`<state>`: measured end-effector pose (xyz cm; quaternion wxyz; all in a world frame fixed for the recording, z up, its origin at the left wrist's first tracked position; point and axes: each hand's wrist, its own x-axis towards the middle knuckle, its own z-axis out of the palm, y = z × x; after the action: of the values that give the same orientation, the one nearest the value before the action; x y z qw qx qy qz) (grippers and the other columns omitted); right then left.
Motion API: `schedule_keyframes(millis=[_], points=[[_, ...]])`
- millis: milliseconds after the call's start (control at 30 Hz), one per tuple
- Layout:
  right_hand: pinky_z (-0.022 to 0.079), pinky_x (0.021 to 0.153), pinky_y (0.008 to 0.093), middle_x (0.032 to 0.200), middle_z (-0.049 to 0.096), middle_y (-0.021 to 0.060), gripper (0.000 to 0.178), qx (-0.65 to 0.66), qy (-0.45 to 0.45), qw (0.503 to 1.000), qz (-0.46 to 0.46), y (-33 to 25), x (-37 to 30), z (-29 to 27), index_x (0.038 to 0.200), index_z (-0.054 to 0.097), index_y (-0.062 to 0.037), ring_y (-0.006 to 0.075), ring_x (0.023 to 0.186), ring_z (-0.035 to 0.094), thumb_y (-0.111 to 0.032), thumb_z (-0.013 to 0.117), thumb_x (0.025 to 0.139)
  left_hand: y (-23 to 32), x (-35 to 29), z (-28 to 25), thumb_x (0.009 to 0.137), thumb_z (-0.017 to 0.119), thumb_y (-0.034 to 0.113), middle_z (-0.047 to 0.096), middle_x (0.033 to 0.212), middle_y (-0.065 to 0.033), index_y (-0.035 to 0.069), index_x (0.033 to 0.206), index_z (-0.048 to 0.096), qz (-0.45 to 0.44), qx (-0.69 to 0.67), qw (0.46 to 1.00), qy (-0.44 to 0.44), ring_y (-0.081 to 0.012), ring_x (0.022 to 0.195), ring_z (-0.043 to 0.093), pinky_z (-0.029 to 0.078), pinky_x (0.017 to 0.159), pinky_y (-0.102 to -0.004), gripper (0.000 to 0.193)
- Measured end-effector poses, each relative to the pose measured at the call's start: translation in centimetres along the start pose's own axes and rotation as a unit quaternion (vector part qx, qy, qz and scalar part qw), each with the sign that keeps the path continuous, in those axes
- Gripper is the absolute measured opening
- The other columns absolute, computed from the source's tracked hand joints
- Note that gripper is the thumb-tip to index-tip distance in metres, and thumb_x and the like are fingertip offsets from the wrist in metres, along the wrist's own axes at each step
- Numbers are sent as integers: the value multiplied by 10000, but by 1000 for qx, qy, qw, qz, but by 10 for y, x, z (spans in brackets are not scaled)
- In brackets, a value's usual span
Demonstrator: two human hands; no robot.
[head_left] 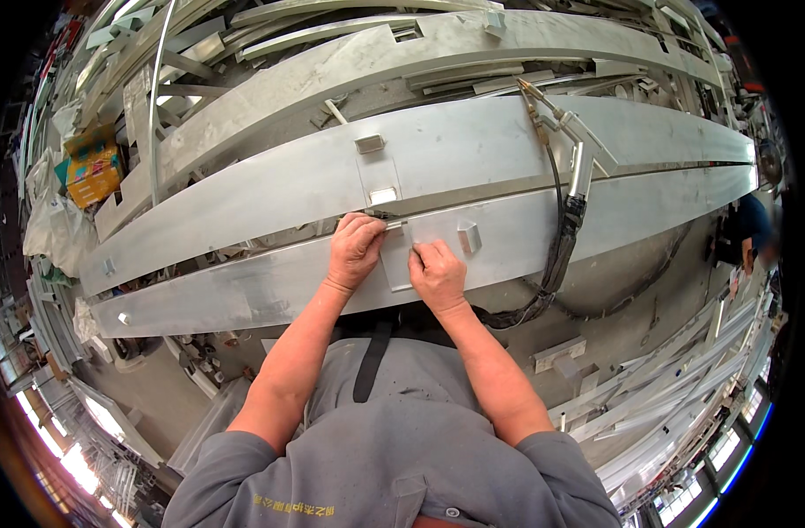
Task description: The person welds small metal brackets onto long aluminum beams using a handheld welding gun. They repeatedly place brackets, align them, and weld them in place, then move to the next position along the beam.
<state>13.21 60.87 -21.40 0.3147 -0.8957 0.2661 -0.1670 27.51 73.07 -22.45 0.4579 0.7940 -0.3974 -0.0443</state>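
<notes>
Two-handed work at the middle of a long metal beam. The near beam [209, 301] lies crosswise in front of the person's waist, beside a matching far beam [262, 195]; a gap between them narrows toward the right, and laying them side by side probably keeps both within reach. The left hand [357, 253] bends over the near beam's far edge, its fingers curled and their tips drawn together; the right hand [439, 277] sits lower on the face, thumb and forefinger likewise closed in a pinch. Whether either pinch encloses a small part cannot be told, since the fingers cover the spot. Between the hands shows a pale rectangle [397, 271], plate or outline being indistinguishable; the hands' placing at its upper part suggests fine positioning or steadying rather than lifting. A small bracket [468, 236] stands just beside the right hand, apart from it. On the far beam are an upper bracket [369, 143] and a lower bracket [383, 195]. A torch-like tool [581, 167] rests across the beams to the right, its tip directed away from the person, presumably parked there to leave both hands free; its black hose [556, 255] drops over the near edge.
</notes>
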Motion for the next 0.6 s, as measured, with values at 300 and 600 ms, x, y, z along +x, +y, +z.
schedule_keyframes(millis=[300, 600], points=[[519, 554, 399, 762, 613, 55, 60, 11, -1, 1000, 3, 3, 2, 0, 810, 693, -140, 284, 653, 648, -115, 736, 777, 2, 2, -1, 750, 764, -41, 695, 910, -80, 55, 936, 706, -5, -9, 1000, -8, -277, 889, 656, 546, 786, -375, 217], [519, 548, 397, 759, 615, 55, 38, 33, 2, 999, 5, 4, 4, -2, 803, 696, -138, 288, 638, 647, -133, 731, 790, 5, 4, -3, 768, 770, -31, 697, 904, -82, 47, 930, 706, -15, -16, 1000, -18, -277, 888, 652, 540, 792, -371, 190]])
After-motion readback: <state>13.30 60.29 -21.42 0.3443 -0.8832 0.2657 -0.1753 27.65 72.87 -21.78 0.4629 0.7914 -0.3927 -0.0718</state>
